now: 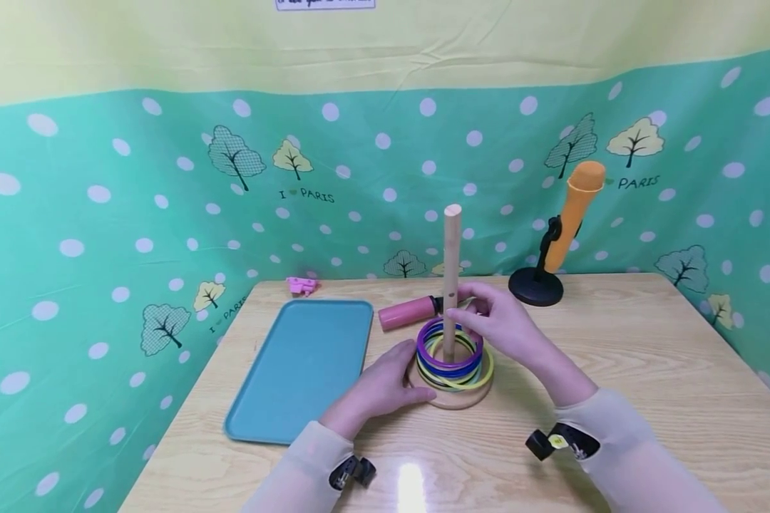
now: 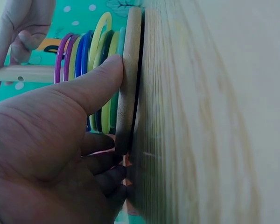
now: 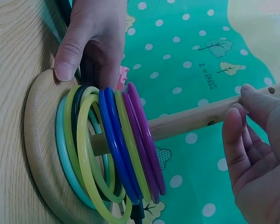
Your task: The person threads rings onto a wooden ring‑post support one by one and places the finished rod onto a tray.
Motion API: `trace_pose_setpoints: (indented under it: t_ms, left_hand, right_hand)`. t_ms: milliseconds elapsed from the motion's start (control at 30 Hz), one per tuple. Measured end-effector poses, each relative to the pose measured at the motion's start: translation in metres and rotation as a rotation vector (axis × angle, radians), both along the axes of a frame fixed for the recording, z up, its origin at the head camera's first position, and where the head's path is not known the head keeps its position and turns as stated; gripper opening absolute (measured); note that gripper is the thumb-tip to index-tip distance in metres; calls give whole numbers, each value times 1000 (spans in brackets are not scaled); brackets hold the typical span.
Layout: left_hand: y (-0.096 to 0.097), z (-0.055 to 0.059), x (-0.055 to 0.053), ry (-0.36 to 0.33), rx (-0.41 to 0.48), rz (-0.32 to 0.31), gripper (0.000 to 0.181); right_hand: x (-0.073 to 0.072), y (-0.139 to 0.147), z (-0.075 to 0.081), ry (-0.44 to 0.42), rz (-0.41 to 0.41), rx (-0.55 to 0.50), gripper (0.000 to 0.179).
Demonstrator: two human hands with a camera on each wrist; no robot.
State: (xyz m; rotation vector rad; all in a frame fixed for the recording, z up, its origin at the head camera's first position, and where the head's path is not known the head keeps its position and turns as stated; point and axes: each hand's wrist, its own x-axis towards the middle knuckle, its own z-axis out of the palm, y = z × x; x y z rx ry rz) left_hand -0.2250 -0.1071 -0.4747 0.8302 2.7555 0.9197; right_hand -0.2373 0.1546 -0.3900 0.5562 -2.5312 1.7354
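Note:
A ring-toss stand has a round wooden base (image 1: 458, 400) and an upright wooden peg (image 1: 451, 263). Several plastic rings lie around the peg, low over the base: purple rings (image 3: 142, 140) on top, then yellow, blue rings (image 3: 119, 144), more yellow, black, and a teal ring (image 3: 63, 140) lowest. One yellow ring (image 1: 490, 374) sticks out to the right. My left hand (image 1: 385, 381) grips the base's left edge, thumb on its upper face and fingers at its rim. Above the rings, my right hand (image 1: 503, 324) pinches the peg between thumb and fingers.
A blue tray (image 1: 301, 370) lies left of the stand. Behind it are a pink cylinder (image 1: 407, 313) with a black end and a small pink toy (image 1: 303, 286). An orange microphone (image 1: 574, 214) leans on a black stand (image 1: 535, 286) at the back right, before a patterned cloth (image 1: 359, 164).

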Motion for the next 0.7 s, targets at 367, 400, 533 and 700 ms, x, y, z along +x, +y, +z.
trace_pose_setpoints:
  t_ms: [367,400,533,700]
  left_hand:
    - [-3,0,3,-41,12,18,103]
    - [-3,0,3,-37,9,20,103]
    - [-8,-1,2,-21,-3,33,102]
    - [-13,2,-1,-1,16,41,99]
  right_hand:
    - [-1,-6,-2,23,10,-16,24]
    - [-1,-6,-2,24,11,-18,24]
    - [-2,-8,-2,28,12,-21,24]
    - [-3,-9,4,54,5,-41,23]
